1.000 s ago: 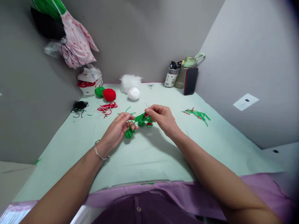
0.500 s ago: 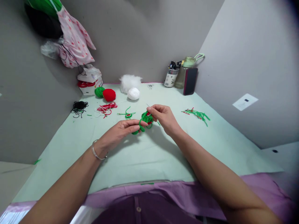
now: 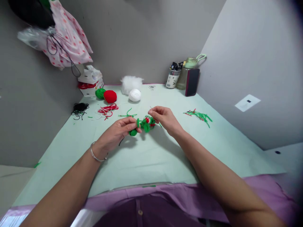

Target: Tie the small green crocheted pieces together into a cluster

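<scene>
Above the pale cloth [image 3: 142, 167], between both hands, sits a yarn piece [image 3: 146, 126]. The left hand [image 3: 118, 130] grips its green end; the right hand [image 3: 166, 119] pinches a thin, needle-like thing [image 3: 151, 107]. A slack left grip could let the piece twist; a slip of the point might prick a finger. It looks soft and lumpy, green with red and white, a green ball [image 3: 133, 132] under the left fingers.

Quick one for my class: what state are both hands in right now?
Left hand: closed, holding a small green-and-red crocheted yarn piece.
Right hand: closed in a pinch, holding a thin, straight, needle-like tool, mostly hidden.
</scene>
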The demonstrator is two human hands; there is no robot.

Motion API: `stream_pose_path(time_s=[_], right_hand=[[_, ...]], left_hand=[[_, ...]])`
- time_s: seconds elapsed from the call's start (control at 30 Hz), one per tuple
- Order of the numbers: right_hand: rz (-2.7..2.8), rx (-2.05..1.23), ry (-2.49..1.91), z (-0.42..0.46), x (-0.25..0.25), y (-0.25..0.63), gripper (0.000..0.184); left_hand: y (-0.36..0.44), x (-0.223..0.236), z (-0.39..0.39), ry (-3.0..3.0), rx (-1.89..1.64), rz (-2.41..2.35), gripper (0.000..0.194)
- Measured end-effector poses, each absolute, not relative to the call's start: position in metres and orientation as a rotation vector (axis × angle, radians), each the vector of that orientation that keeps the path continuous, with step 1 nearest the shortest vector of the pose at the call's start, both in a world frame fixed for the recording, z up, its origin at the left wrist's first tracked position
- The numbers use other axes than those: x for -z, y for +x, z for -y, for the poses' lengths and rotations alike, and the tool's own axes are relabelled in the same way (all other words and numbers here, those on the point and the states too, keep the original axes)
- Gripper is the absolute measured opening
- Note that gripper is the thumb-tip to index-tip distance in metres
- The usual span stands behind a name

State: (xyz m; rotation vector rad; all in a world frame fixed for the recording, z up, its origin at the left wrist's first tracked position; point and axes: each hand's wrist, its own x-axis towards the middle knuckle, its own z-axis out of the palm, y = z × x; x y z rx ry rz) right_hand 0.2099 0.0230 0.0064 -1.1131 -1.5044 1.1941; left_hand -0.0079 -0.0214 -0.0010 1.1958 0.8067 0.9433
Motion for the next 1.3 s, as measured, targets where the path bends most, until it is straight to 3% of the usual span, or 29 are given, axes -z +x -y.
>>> stream_pose_path(time_s=[0.13, 0.37, 0.93, 1.3], right_hand=[[1.586, -1.144, -1.092, -0.019, -0.008, 0.208, 0.026], [1.614, -1.233, -0.893, -0.004, -0.015, 0.2, 0.04], [1.464, -1.366, -0.886, -0.002, -0.012, 0.187, 0.014], [1.536, -1.374, -0.84, 0.0, -0.017, 0.19, 0.018]], left_hand=[[-0.008, -0.004, 0.02, 1.074, -1.046, -0.801, 0.02], [0.0, 0.0, 0.021, 1.045, -1.122, -0.868, 0.019], [0.011, 0.012, 0.024, 1.215, -0.995, -0.896, 0.025], [0.012, 0.01, 0.023, 1.136, -0.958, -0.818, 0.023]])
